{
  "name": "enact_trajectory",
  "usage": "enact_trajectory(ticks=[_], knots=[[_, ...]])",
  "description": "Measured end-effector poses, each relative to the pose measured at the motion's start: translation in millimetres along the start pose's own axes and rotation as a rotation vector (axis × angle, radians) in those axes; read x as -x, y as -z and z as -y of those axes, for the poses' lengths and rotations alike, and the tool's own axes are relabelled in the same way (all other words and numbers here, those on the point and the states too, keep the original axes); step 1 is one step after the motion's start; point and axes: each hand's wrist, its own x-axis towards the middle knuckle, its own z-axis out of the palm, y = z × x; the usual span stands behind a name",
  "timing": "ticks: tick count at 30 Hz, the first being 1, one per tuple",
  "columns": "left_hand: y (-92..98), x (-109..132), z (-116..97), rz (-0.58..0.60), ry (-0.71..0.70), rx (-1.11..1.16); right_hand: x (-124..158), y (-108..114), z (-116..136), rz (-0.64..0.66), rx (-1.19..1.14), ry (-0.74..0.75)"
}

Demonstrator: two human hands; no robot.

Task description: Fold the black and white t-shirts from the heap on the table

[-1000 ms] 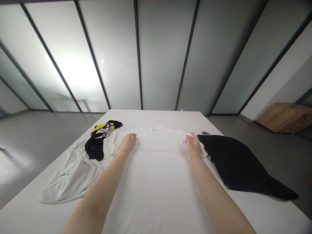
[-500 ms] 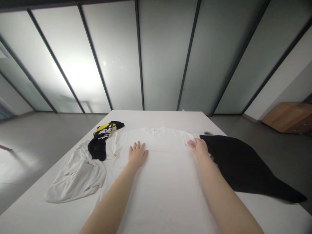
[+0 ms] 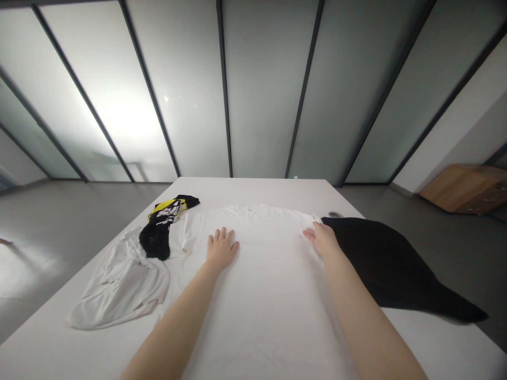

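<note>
One white shirt (image 3: 257,301) runs out of frame; one left hand (image 3: 222,249) splays its grip atop; one right hand (image 3: 323,239) hides its grip's state.

The left hand (image 3: 222,250) and right hand (image 3: 324,240) are bare, with slim fingers (image 3: 217,235); the forearms (image 3: 180,316), also bare, widen toward the near edge.

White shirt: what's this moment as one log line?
left hand: spread on shirt | right hand: at shirt's right side | black cloth: right of shirt
</note>
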Motion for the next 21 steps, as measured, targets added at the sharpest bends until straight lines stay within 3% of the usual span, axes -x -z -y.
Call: enact_trajectory(ticks=[11,14,17,21], knots=[[1.9,0,-1,0.006,-0.001,0.014,32,-21,10,0.278,0.512,0.188],[1.6,0,-1,0.004,0.001,0.025,31,-16,11,0.242,0.724,0.352],[1.8,1,-1,-0.001,-0.002,0.017,31,-10,7,0.152,1.158,0.535],[2.6,1,-2,0.0,-0.01,0.002,31,-8,-5,0.17,1.43,0.473]])
